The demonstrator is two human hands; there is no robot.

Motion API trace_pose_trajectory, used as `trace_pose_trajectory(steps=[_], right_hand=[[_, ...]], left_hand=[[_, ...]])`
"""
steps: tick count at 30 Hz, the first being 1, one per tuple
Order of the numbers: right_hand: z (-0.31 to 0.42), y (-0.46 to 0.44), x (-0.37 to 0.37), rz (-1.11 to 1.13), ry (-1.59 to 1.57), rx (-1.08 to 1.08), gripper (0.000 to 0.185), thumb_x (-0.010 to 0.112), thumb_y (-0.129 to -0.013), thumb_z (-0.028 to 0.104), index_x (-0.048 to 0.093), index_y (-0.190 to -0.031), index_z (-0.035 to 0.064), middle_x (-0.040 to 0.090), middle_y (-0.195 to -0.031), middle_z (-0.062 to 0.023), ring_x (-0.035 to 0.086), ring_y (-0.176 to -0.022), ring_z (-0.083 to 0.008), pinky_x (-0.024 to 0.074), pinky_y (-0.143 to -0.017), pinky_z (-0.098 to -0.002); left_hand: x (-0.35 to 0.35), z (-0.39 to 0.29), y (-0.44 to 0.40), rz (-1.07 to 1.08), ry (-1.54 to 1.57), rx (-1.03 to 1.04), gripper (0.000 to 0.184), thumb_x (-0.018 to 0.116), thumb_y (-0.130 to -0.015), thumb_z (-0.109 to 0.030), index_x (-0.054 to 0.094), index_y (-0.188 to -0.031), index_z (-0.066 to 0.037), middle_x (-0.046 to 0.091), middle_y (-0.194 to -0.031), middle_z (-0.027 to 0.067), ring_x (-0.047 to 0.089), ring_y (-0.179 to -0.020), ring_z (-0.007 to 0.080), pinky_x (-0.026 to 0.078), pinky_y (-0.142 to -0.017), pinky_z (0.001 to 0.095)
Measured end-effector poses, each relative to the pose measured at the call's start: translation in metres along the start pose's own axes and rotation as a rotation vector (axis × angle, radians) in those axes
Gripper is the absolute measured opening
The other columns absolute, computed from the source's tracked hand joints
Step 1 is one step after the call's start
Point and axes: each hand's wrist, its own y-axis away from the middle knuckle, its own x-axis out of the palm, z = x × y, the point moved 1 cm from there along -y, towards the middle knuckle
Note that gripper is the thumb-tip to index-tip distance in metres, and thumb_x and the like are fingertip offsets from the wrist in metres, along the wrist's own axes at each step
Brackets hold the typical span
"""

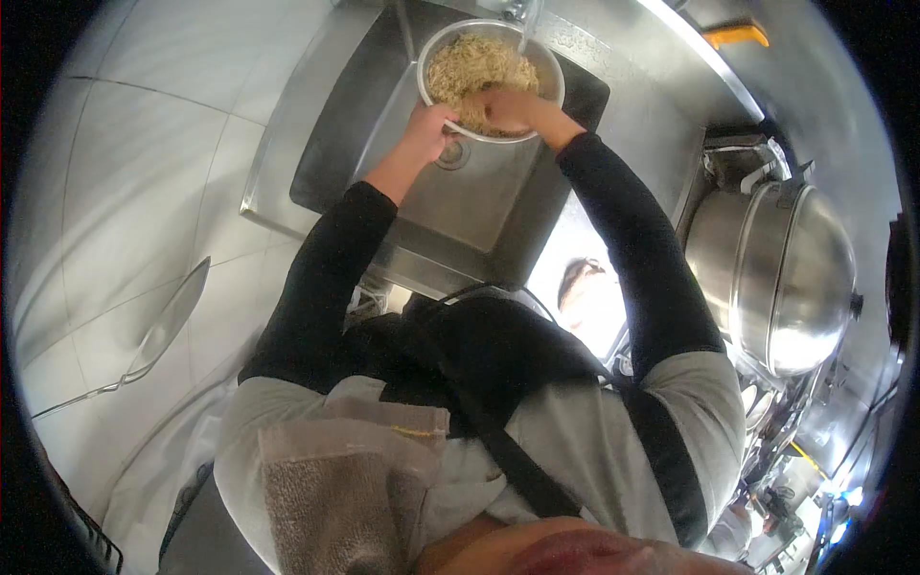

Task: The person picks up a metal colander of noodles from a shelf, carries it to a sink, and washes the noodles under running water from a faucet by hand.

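A round metal bowl (556, 81) stands in the sink, filled with pale yellow, stringy food (479, 62) that resembles bean sprouts; its exact kind is unclear. My left hand (429, 132) grips the bowl's near-left rim, thumb at the edge. Inside the bowl, my right hand (508, 110) is curled into the food along the near-right side, its fingertips partly hidden. Above the bowl's far edge is the tap (530, 21), with what looks like a stream of water falling into the bowl.
The steel sink (460, 206) has a drain (452, 153) just below the bowl. A large lidded steel pot (776, 273) stands at the right. An orange-handled tool (736, 35) lies at the upper right. White tiles (144, 182) cover the left side.
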Motion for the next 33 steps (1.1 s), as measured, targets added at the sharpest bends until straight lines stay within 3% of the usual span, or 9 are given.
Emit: trace_pose_trajectory(steps=[5, 9, 13, 17, 22, 23, 27, 30, 33], right_hand=[[-0.030, 0.008, -0.028, 0.128, -0.193, 0.220, 0.056, 0.048, -0.083, 0.011, 0.047, -0.138, 0.0209, 0.056, -0.129, -0.0178, 0.057, -0.115, -0.0321, 0.0440, -0.098, -0.0437], [-0.030, -0.002, 0.026, -0.282, -0.133, -0.172, 0.048, 0.051, -0.083, 0.013, 0.055, -0.131, 0.0173, 0.067, -0.109, -0.0147, 0.067, -0.085, -0.0288, 0.0529, -0.078, -0.0391], [-0.028, 0.016, -0.040, 0.253, -0.375, 0.055, 0.036, 0.058, -0.084, 0.024, 0.065, -0.119, 0.0156, 0.068, -0.098, -0.0119, 0.061, -0.067, -0.0176, 0.0504, -0.064, -0.0309], [-0.059, 0.010, -0.054, -0.205, -0.524, 0.268, 0.052, 0.066, -0.079, 0.036, 0.059, -0.126, 0.0150, 0.066, -0.108, -0.0139, 0.063, -0.087, -0.0249, 0.0500, -0.080, -0.0361], [-0.025, -0.030, 0.004, -0.664, -0.546, 0.282, 0.078, 0.078, -0.065, 0.040, 0.052, -0.132, 0.0100, 0.061, -0.122, -0.0180, 0.055, -0.117, -0.0359, 0.0405, -0.102, -0.0437], [-0.045, -0.054, 0.021, -0.785, -0.394, 0.128, 0.075, 0.081, -0.061, 0.037, 0.056, -0.126, 0.0086, 0.062, -0.118, -0.0194, 0.059, -0.108, -0.0368, 0.0459, -0.094, -0.0445], [-0.035, -0.012, -0.045, -0.537, -0.354, 0.142, 0.059, 0.081, -0.061, 0.037, 0.062, -0.108, 0.0083, 0.067, -0.105, -0.0166, 0.065, -0.094, -0.0367, 0.0519, -0.078, -0.0459], [-0.038, -0.025, -0.036, -0.357, -0.767, 0.077, 0.072, 0.082, -0.059, 0.033, 0.054, -0.123, 0.0130, 0.060, -0.116, -0.0202, 0.059, -0.106, -0.0401, 0.0507, -0.085, -0.0447], [-0.033, -0.007, 0.011, -0.643, -0.375, -0.080, 0.086, 0.080, -0.064, 0.023, 0.037, -0.138, 0.0181, 0.045, -0.132, -0.0253, 0.048, -0.119, -0.0463, 0.0468, -0.094, -0.0447]], left_hand=[[-0.009, 0.008, 0.011, -0.043, -0.044, -0.075, 0.068, 0.051, -0.078, 0.005, 0.027, -0.138, -0.016, 0.045, -0.122, 0.0170, 0.058, -0.097, 0.0344, 0.057, -0.073, 0.0523], [-0.011, 0.012, 0.001, 0.008, -0.080, -0.003, 0.060, 0.052, -0.078, 0.004, 0.034, -0.133, -0.011, 0.049, -0.120, 0.0165, 0.059, -0.098, 0.0327, 0.057, -0.074, 0.0501], [-0.010, 0.013, 0.018, -0.112, -0.078, -0.031, 0.047, 0.054, -0.077, 0.001, 0.047, -0.124, -0.001, 0.057, -0.116, 0.0147, 0.060, -0.102, 0.0310, 0.057, -0.074, 0.0463], [-0.021, 0.030, 0.008, -0.033, -0.047, -0.037, 0.070, 0.052, -0.078, 0.003, 0.023, -0.140, -0.011, 0.046, -0.123, 0.0193, 0.059, -0.100, 0.0350, 0.057, -0.077, 0.0514], [0.012, 0.027, 0.028, 0.003, -0.132, -0.014, 0.067, 0.052, -0.079, 0.004, 0.024, -0.139, -0.012, 0.046, -0.123, 0.0188, 0.059, -0.099, 0.0343, 0.056, -0.078, 0.0519], [0.006, 0.027, 0.022, 0.003, -0.129, -0.008, 0.067, 0.052, -0.079, 0.004, 0.025, -0.138, -0.012, 0.046, -0.123, 0.0188, 0.059, -0.099, 0.0342, 0.056, -0.078, 0.0522], [-0.014, 0.029, 0.015, -0.135, -0.051, -0.012, 0.057, 0.051, -0.079, 0.004, 0.033, -0.132, -0.010, 0.048, -0.121, 0.0172, 0.058, -0.100, 0.0341, 0.055, -0.078, 0.0523], [-0.010, 0.029, 0.013, -0.197, 0.011, 0.043, 0.040, 0.055, -0.078, 0.000, 0.048, -0.117, -0.001, 0.055, -0.114, 0.0146, 0.058, -0.102, 0.0334, 0.056, -0.076, 0.0506], [-0.021, 0.028, 0.008, -0.205, 0.077, 0.027, 0.032, 0.057, -0.078, -0.001, 0.052, -0.110, 0.000, 0.056, -0.112, 0.0148, 0.058, -0.101, 0.0323, 0.056, -0.076, 0.0490]])
